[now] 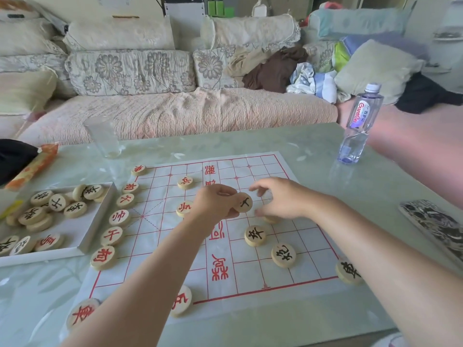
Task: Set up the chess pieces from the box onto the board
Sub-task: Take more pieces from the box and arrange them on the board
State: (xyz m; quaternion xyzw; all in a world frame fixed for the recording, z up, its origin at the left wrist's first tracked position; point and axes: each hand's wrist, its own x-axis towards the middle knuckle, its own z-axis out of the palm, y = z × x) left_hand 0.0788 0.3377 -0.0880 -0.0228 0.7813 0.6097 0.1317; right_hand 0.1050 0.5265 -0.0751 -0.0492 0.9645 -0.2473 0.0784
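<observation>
Left hand (215, 201): fingers curling round a black-marked piece (242, 202).
Piece: tilting on edge, face turning toward the camera.
Right hand (280, 199): hovering over the board (250, 276), fingers half-curling; hold unclear.

Two bare forearms and two bare hands are all that shows of the person. The left forearm (155, 266) is slim and smooth, tapering to a narrow wrist. The right forearm (375, 246) looks far broader (it lies nearer the wide-angle lens, which swells it toward the frame edge). The left hand (215, 204) and right hand (283, 199) are small and rounded, with short fingers (221, 189). Nails are too small to make out. Anything worn higher up the arms falls outside the frame.
</observation>
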